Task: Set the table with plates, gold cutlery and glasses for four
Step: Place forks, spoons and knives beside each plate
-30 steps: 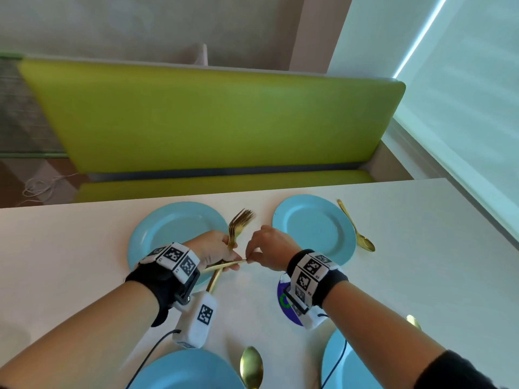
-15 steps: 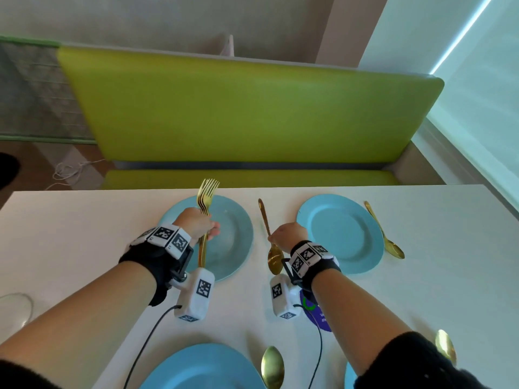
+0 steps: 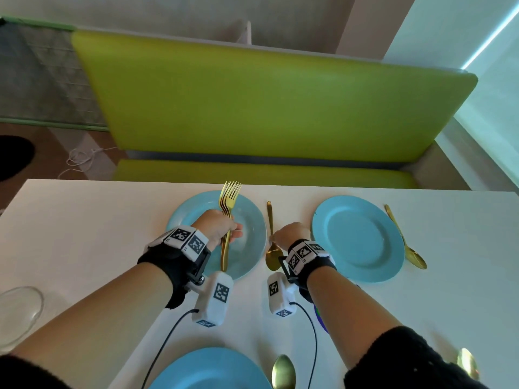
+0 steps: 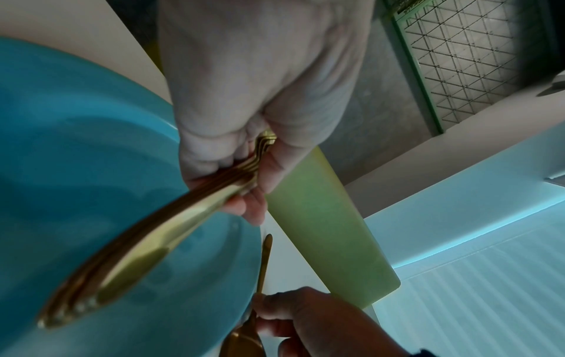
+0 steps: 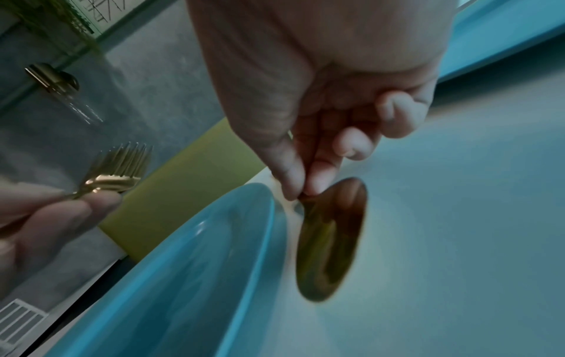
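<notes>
My left hand [image 3: 231, 231] hovers over the far left blue plate [image 3: 252, 217] and grips a bundle of gold forks [image 3: 229, 197], tines pointing away. In the left wrist view its fingers [image 4: 244, 210] curl round the fork handles [image 4: 146, 241]. My right hand [image 3: 273, 238] pinches a gold spoon [image 3: 273, 258] at its neck, just right of that plate. Thumb and forefinger [image 5: 287, 178] meet above the spoon bowl [image 5: 331, 241], which lies at the white table beside the plate rim [image 5: 260, 217]. A second blue plate [image 3: 358, 238] at the far right has a gold spoon [image 3: 407, 245] beside it.
Two more blue plates sit at the near edge [image 3: 207, 369], each with a gold spoon [image 3: 283, 372] to its right. An upturned glass [image 3: 16, 313] stands at the left. A purple sticker [image 3: 320, 318] lies under my right forearm. A green bench [image 3: 252, 108] runs behind the table.
My right hand drew a spoon out of the left hand's bundle and brought it down right of the far left plate. My left hand moved left over that plate with the forks.
</notes>
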The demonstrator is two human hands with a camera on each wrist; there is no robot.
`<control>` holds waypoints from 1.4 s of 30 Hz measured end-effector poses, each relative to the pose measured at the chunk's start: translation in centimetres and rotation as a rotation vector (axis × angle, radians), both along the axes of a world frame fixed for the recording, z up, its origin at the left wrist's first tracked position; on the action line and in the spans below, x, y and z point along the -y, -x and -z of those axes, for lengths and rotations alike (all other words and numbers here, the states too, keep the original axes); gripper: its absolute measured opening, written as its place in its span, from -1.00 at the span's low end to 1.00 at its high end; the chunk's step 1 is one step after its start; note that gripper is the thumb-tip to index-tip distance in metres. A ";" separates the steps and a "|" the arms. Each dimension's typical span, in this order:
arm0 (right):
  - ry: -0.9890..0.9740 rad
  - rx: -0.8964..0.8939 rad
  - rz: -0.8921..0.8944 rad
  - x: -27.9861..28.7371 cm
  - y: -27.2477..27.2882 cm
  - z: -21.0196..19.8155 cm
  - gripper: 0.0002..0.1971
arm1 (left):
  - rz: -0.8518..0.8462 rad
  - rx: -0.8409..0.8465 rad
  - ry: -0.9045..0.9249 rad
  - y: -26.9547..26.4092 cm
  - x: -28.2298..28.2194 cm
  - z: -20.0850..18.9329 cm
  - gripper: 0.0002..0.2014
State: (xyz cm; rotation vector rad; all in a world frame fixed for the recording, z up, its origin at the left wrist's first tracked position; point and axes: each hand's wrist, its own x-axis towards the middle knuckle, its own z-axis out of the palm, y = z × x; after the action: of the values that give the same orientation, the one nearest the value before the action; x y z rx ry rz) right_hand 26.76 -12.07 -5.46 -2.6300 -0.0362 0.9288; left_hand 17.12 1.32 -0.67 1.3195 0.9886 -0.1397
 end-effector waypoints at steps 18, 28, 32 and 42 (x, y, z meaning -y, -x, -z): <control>-0.197 0.202 -0.131 0.2 0.6 -2.9 -0.77 | 0.078 -0.052 -0.002 -0.2 0.6 0.4 -0.71; -0.342 0.445 -0.646 0.6 3.2 -5.0 -0.79 | 0.336 -0.004 -0.088 0.4 2.0 -1.0 -0.85; -0.211 0.358 -0.716 1.5 3.4 -6.0 -0.77 | 0.422 -0.007 -0.114 0.8 2.7 -1.3 -0.93; -0.132 0.330 -0.651 4.1 2.0 -6.4 -0.84 | 0.306 -0.042 -0.127 -0.3 3.4 -0.9 -0.79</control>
State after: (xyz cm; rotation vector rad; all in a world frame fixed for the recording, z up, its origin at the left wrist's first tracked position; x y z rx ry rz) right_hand 24.74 -16.14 0.98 -2.6425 -1.0432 0.6175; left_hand 17.38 -2.04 0.20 1.5856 0.8358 -0.3439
